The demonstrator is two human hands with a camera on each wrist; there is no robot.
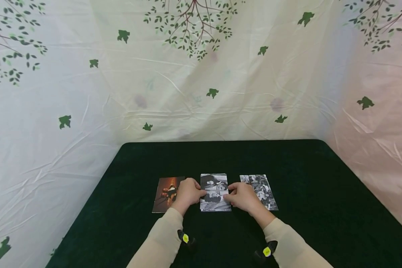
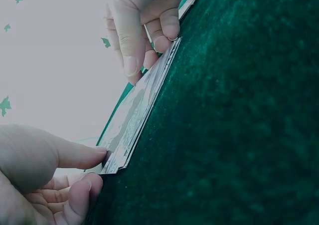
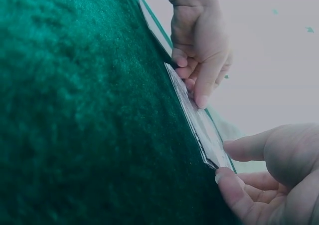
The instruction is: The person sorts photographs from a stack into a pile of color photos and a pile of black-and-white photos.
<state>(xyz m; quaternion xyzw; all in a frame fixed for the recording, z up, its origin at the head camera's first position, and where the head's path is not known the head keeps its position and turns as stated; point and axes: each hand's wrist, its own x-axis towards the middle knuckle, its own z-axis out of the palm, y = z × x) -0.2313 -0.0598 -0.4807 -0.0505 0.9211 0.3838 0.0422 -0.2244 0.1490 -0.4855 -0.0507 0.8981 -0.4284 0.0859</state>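
A small stack of black-and-white photo prints (image 1: pixel 214 203) lies in the middle of the dark green table, with slightly uneven edges. My left hand (image 1: pixel 187 194) pinches its left edge, thumb on the top print and fingers against the side. On the opposite edge, my right hand (image 1: pixel 243 196) pinches the stack in the same way. The left wrist view shows several layers along the near side of the stack (image 2: pixel 133 115). An orange-brown print (image 1: pixel 162 199) lies to the left, partly covered by my left hand. Another black-and-white print (image 1: pixel 265 191) lies partly behind my right hand.
Green velvety cloth covers the table (image 1: pixel 221 156). Behind and at both sides hangs a pale curtain (image 1: pixel 187 82) with leaf and bird patterns. Dark wrist cameras with yellow tags sit on both cream sleeves (image 1: pixel 160 238).
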